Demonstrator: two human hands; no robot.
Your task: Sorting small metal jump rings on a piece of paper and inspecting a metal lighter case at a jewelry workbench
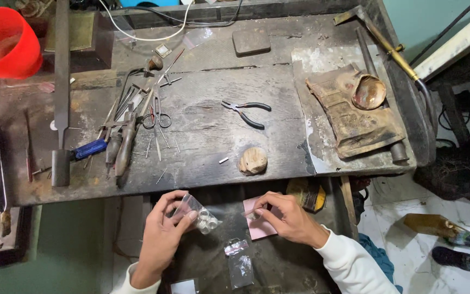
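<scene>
Here, the left hand (161,231) pinches a clear plastic bag (199,214) of silvery rings. The right hand (285,216) grips a small piece above a pink card (259,228), near the worn bench (202,114).

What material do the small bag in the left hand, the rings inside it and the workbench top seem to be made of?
The small bag in the left hand looks like thin clear plastic: it is see-through, glossy and creased. The rings inside appear to be silvery metal, pale and shiny, though they are small. The workbench top seems old bare wood, dark grey, with grain lines, cracks and stains.
</scene>
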